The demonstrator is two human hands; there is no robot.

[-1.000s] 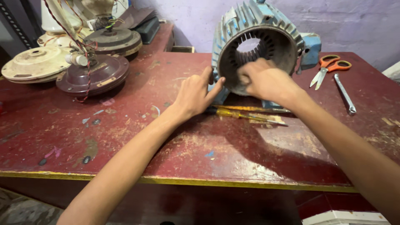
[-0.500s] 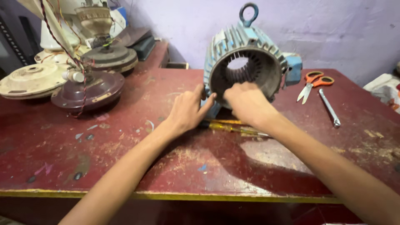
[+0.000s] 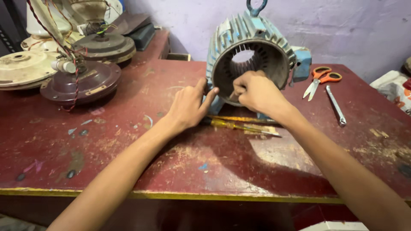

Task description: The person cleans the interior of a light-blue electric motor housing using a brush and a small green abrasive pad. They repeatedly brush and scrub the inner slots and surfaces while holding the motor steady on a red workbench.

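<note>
A: What is being seen to have changed at the blue motor housing [image 3: 250, 51]?

B: The right hand [image 3: 257, 90], which was spread over the rim of the opening a second ago, is now being curled at the near rim, its fingers [image 3: 238, 89] bunched and pinched together. Whether something small is being gripped between them cannot be told. The work is being judged to have moved from steadying the housing to fine work at the slotted inner ring.

A: And the left hand [image 3: 188, 107]?

B: It is being kept flat against the housing's near left edge, thumb raised, fingers [image 3: 200, 85] extended and holding nothing, merely bracing. Both forearms are being stretched from the near edge across the red counter [image 3: 128, 145].

A: Where is the housing being kept?

B: At the far middle of the counter, opening facing near. A yellow-handled screwdriver [image 3: 231, 125] is lying just near of it, under the wrists. Orange scissors [image 3: 319, 79] and a metal tool [image 3: 335, 105] are lying to the right; fan motor parts [image 3: 81, 81] are being stacked far left.
</note>
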